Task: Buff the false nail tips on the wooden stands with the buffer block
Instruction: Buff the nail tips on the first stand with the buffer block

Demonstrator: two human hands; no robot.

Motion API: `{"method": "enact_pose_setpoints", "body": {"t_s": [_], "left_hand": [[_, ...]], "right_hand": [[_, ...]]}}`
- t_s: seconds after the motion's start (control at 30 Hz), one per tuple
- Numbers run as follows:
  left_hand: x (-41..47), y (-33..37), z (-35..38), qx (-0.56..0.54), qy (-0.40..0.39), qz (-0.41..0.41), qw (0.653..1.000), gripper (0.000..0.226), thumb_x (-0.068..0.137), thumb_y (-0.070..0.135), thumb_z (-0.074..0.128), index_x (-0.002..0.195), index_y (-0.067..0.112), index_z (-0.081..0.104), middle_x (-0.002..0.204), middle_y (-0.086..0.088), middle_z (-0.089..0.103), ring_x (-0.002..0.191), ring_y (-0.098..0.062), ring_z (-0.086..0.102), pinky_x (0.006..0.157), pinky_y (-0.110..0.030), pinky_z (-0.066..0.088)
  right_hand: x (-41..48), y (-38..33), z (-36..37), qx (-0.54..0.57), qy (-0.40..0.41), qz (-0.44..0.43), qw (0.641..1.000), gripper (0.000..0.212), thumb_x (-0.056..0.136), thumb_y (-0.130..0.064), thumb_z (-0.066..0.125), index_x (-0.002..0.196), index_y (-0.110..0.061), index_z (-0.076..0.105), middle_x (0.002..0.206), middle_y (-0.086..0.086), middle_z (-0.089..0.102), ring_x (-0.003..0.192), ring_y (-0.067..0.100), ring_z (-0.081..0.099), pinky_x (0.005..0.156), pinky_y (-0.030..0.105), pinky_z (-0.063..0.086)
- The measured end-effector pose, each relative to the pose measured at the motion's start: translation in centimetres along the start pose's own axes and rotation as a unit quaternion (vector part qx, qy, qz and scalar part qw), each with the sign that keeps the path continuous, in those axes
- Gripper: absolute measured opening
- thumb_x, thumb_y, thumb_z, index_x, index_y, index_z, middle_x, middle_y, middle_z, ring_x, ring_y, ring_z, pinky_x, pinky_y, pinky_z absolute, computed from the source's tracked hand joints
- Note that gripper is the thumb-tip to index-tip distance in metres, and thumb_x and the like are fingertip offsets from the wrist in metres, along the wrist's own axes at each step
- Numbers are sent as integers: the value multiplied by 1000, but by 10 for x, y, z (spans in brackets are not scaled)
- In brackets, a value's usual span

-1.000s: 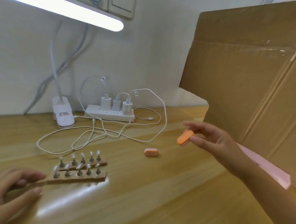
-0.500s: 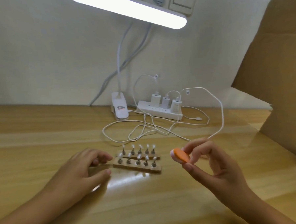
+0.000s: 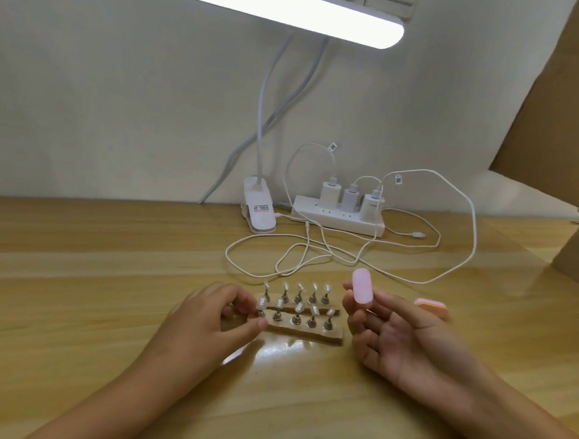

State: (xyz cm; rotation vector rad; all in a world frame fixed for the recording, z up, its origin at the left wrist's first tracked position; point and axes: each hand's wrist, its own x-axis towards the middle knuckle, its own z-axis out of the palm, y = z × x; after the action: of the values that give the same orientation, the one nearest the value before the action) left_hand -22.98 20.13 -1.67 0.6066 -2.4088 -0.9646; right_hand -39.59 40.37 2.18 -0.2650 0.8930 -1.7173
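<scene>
A white power strip [image 3: 338,220] lies on a wooden tabletop [image 3: 77,275] against a pale wall, with three white chargers [image 3: 351,200] plugged into its top. Thin white cables [image 3: 313,254] loop across the wood in front of it and to its right. Just left of it sits a white lamp clamp [image 3: 259,211]; the glowing light bar [image 3: 292,11] hangs above, and brown cardboard [image 3: 553,149] stands well to the right.
</scene>
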Motion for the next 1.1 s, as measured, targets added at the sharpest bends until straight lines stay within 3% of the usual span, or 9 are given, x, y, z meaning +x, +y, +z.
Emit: {"method": "enact_pose_setpoints", "body": {"t_s": [0.2,0.3,0.4,0.6,0.73,0.8,0.87,0.93,1.1], "left_hand": [[4,0,3,-3,11,-13,1000,13,74,44,74,78,36,64,82,26,60,81,2,54,76,-27,44],[4,2,2,5,11,-9,1000,10,77,38,74,79,33,65,87,33,57,84,4,52,73,-23,40],[4,4,2,7,10,-6,1000,10,79,35,75,79,33,65,85,38,55,81,5,52,70,-19,38],[-2,6,-2,-9,-2,-2,1000,12,77,30,78,78,32,66,81,15,62,84,2,54,73,-15,43],[-7,9,-12,-32,-42,19,998,15,76,23,81,76,31,68,82,13,66,87,3,57,72,-8,41],[-12,11,-14,-29,-75,46,996,13,75,24,82,76,29,70,85,20,67,90,4,58,74,-8,40],[-18,15,-14,-18,-97,52,994,12,75,36,81,76,32,70,87,25,67,95,3,56,83,-15,41],[-23,19,-11,-10,-105,48,993,18,72,51,76,78,34,70,89,28,67,98,6,54,90,-22,39],[-27,32,0,17,-84,11,996,11,74,55,73,73,47,65,90,38,62,96,12,50,95,-28,30]], "right_hand": [[-3,-1,-6,-35,-19,-34,999,56,55,-16,96,107,-7,77,98,7,72,75,12,67,65,24,57],[-3,-3,-2,-169,76,-153,971,33,64,-28,77,93,-12,81,103,9,74,93,15,68,87,31,55],[-3,-3,-3,-182,129,-183,957,47,69,-24,66,105,5,71,112,20,71,111,23,67,98,42,52],[-1,6,-5,-177,129,-143,965,47,64,-15,67,107,5,67,108,21,72,109,31,69,83,44,60],[-6,6,-15,-204,105,-59,972,28,57,-10,65,81,-1,76,100,20,73,86,24,75,59,44,61],[-15,2,-20,-239,24,30,970,25,67,-3,67,91,-2,76,107,20,70,94,25,73,62,48,60],[-24,-2,-22,-275,-102,107,950,29,83,-13,72,110,-2,68,118,19,65,111,28,67,76,48,60],[-28,-4,-22,-281,-161,126,938,27,90,-20,70,112,-5,66,121,17,63,111,29,65,83,43,59],[-19,6,-13,-235,-64,54,968,57,53,-28,95,100,-4,75,102,20,67,88,25,69,74,36,61]]}}
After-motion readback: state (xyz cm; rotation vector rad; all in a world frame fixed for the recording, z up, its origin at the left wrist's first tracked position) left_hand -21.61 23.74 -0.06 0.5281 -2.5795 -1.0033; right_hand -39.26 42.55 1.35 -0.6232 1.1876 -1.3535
